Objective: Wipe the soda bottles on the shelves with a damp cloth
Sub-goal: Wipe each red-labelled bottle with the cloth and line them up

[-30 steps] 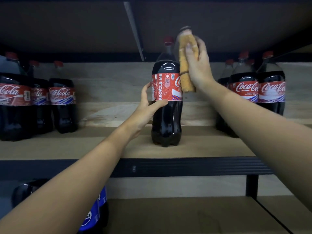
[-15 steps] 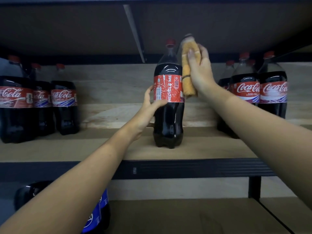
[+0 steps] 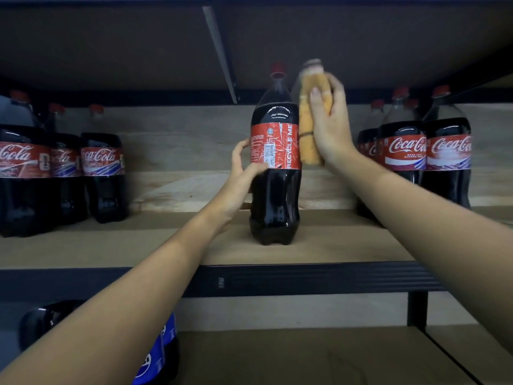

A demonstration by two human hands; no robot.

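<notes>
A tall cola bottle [image 3: 274, 195] with a red label and red cap stands upright alone at the middle of the wooden shelf [image 3: 166, 245]. My left hand [image 3: 244, 173] grips its left side at the label, thumb across the front. My right hand [image 3: 329, 129] holds an orange cloth [image 3: 309, 126] and presses it flat against the bottle's right shoulder and label. A blurred pale object shows just above the cloth, near the fingertips.
Three cola bottles [image 3: 102, 176] stand grouped at the shelf's left, and several more [image 3: 405, 159] at its right. The upper shelf's underside [image 3: 249, 45] hangs close above the caps. A blue-labelled dark bottle [image 3: 155, 357] stands on the lower shelf at the left.
The bottle has been turned under my left hand, so the barcode now faces me. My right hand with the cloth has slid slightly down along the bottle's right side.
</notes>
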